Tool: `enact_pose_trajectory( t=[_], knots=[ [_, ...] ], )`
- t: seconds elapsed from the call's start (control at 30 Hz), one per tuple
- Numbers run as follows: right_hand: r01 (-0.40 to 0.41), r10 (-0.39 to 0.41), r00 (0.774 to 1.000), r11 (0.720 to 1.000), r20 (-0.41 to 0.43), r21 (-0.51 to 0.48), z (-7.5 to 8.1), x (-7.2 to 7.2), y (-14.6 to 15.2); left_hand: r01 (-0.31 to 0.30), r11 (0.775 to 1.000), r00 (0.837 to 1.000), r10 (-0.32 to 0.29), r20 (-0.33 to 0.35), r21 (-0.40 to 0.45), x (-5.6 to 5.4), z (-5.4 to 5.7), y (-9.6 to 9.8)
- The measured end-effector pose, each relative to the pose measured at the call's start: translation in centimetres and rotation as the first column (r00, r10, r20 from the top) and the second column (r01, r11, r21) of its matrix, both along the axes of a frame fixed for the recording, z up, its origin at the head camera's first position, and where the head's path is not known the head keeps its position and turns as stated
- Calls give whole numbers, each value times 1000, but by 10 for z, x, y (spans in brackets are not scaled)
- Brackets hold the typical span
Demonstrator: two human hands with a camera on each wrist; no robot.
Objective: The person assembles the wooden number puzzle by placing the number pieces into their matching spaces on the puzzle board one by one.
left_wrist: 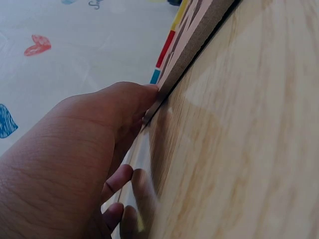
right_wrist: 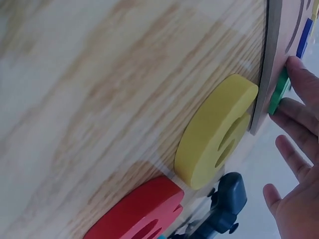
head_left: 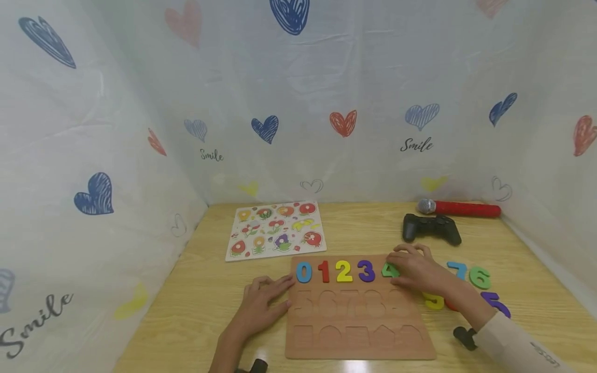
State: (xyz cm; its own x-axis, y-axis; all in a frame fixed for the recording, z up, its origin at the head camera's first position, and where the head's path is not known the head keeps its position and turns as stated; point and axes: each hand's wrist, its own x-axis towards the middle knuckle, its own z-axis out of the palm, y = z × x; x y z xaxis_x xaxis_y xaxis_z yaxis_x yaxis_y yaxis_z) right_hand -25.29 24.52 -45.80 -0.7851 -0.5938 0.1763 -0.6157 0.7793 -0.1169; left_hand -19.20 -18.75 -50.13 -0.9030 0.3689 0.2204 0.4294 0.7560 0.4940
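A wooden number board (head_left: 359, 311) lies on the table, with a blue 0 (head_left: 304, 272), a red 1 (head_left: 324, 271), a yellow 2 (head_left: 344, 271) and a purple 3 (head_left: 366, 271) along its top row. My right hand (head_left: 417, 269) is at the end of that row, its thumb and a finger pinching the green 4 (right_wrist: 280, 90), which the hand partly covers in the head view. At the board's left edge, my left hand (head_left: 261, 303) rests its fingertips against the side, fingers loosely extended. Below the top row, the number-shaped recesses show bare wood.
Right of the board lie a blue 7 (head_left: 457, 269), a green 6 (head_left: 480, 277), a purple 5 (head_left: 496, 304) and a yellow number (right_wrist: 214, 132). A red number (right_wrist: 144, 211) is partly hidden by the right forearm. Behind are a fruit puzzle (head_left: 277, 230), black game controller (head_left: 431, 228) and red microphone (head_left: 466, 208).
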Motion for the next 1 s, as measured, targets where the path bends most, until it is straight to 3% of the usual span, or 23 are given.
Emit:
enact_pose_trajectory(
  t=[0.33,0.6,0.8,1.0],
  knots=[
    [9,-8,999,1000,45,-18,1,2,2,7,1000,1000,-7,-3,-3,0,0,0],
    [48,-47,999,996,18,-73,1,5,8,3,1000,999,-3,32,2,-1,1,0],
    [81,-81,997,996,12,-47,4,9,16,-4,1000,1000,4,19,-5,0,1,2],
    [70,-70,998,992,-2,-100,8,18,28,-11,1000,1000,11,17,-9,1,2,3]
  ],
)
